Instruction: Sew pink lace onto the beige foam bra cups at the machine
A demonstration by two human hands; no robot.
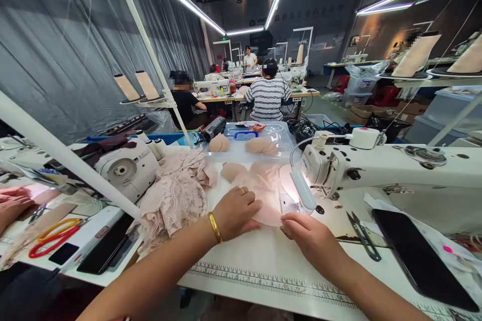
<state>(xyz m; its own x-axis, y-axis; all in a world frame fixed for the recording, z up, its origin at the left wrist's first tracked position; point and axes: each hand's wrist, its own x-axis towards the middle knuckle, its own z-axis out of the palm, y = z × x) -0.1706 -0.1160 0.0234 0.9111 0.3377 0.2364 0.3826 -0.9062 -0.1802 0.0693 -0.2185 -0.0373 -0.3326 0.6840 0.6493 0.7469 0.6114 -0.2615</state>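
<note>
A thin beige-pink fabric piece [263, 210] lies on the white sewing table between my hands. My left hand [241, 210], with a ring and a gold bangle, is closed on its left side with curled fingers. My right hand [311, 235] pinches its right edge near the sewing machine's needle area. The white sewing machine [376, 165] stands to the right; its lamp [303, 188] lights the fabric. Behind the piece lies a beige cup-shaped pad [231, 171]. A heap of beige lace fabric [175, 193] rests beside my left forearm.
Thread snips [363, 238] and a black phone [424, 256] lie at the right. A printed ruler [263, 278] runs along the front edge. Stacked pads [261, 146] sit on a clear plastic box [276, 130]. A thread-stand pole [75, 163] crosses the left; another person's hand [15, 205] is beyond.
</note>
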